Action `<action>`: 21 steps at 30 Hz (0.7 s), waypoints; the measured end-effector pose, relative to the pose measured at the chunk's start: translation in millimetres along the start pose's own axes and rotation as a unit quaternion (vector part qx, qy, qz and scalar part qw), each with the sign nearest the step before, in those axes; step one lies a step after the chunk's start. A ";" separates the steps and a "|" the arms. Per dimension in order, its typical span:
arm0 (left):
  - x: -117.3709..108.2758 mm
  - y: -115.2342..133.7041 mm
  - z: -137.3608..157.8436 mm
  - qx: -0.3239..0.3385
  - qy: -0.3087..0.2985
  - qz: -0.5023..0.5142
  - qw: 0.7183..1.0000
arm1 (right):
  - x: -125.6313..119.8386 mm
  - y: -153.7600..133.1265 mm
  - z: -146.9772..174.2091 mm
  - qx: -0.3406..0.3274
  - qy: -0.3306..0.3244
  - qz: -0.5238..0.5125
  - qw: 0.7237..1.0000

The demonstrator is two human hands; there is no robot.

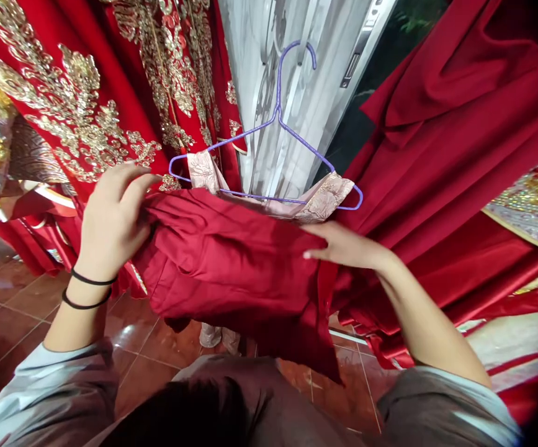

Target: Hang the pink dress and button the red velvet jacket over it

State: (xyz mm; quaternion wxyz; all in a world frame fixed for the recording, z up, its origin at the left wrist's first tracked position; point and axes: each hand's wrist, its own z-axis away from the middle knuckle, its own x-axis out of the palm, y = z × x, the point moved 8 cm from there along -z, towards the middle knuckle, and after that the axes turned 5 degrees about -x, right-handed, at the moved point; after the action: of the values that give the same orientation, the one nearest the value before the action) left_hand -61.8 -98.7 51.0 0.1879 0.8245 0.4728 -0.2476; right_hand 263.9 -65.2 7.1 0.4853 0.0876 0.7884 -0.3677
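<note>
A red garment (pixel 241 254) with patterned pink shoulder straps (pixel 327 195) hangs in front of me on a purple wire hanger (pixel 278 112). My left hand (pixel 113 217) is closed on the bunched red cloth at its left upper side; two black bands circle that wrist. Over the right side, just below the right strap, my right hand (pixel 345 245) touches the cloth. Its thumb and fingers point left and stand apart, slightly blurred.
Red gowns with gold embroidery (pixel 82 112) hang at left. More red drapery (pixel 459 124) fills the right side. Behind the hanger is a pale, white-grey panel (pixel 252 81) with a metal-edged frame. Reddish tiles (pixel 133 354) cover the floor.
</note>
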 end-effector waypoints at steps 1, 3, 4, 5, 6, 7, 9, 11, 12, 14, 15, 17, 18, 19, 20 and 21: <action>5.9 -0.6 0.0 -0.002 -0.024 0.018 1.000 | -25.0 -10.1 -2.2 -0.007 0.089 0.058 0.994; 25.5 -2.1 0.7 -0.018 -0.120 0.076 0.990 | -70.2 -35.6 3.0 -0.039 0.304 0.151 0.940; 36.7 -2.0 2.4 -0.027 -0.174 0.116 0.978 | -84.7 -48.0 9.3 -0.061 0.398 0.186 0.897; 47.9 -0.3 5.2 -0.033 -0.224 0.161 0.961 | -92.2 -57.0 13.6 -0.077 0.457 0.212 0.861; 58.4 3.9 9.0 -0.028 -0.268 0.213 0.939 | -94.7 -61.2 13.2 -0.082 0.478 0.231 0.844; 68.4 10.3 13.9 -0.017 -0.309 0.272 0.911 | -93.8 -59.9 7.6 -0.073 0.463 0.240 0.850; 89.3 28.1 30.0 0.011 -0.405 0.395 0.825 | -85.6 -44.3 -10.5 -0.024 0.363 0.227 0.903; 109.2 45.5 52.3 0.011 -0.508 0.501 0.701 | -79.5 -25.0 -19.8 0.033 0.289 0.191 0.937; 117.2 51.5 61.2 -0.005 -0.539 0.544 0.643 | -79.5 -18.0 -21.0 0.055 0.278 0.177 0.943; 129.2 56.3 67.8 -0.054 -0.539 0.616 0.572 | -82.3 -9.6 -20.9 0.083 0.278 0.156 0.944; 133.6 55.9 66.8 -0.082 -0.519 0.640 0.561 | -83.8 -7.8 -20.8 0.090 0.282 0.147 0.944; 138.0 56.4 63.5 -0.117 -0.492 0.644 0.574 | -85.7 -7.1 -20.9 0.096 0.288 0.136 0.943; 137.4 59.7 62.8 -0.112 -0.499 0.622 0.593 | -86.4 -7.4 -20.8 0.099 0.289 0.135 0.943; 134.6 64.4 62.3 -0.091 -0.514 0.586 0.620 | -86.6 -7.8 -20.6 0.103 0.282 0.137 0.944; 129.9 68.7 60.7 -0.059 -0.525 0.539 0.656 | -86.0 -8.3 -20.2 0.107 0.265 0.140 0.948; 122.8 70.6 55.8 -0.025 -0.515 0.488 0.704 | -85.7 -9.6 -18.7 0.109 0.246 0.148 0.952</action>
State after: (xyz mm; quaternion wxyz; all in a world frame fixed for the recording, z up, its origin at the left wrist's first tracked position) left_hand 39.8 -78.8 -60.7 0.5175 0.6793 -0.1603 -0.4950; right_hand 290.1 -40.9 87.9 0.3131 0.3432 0.8165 -0.3428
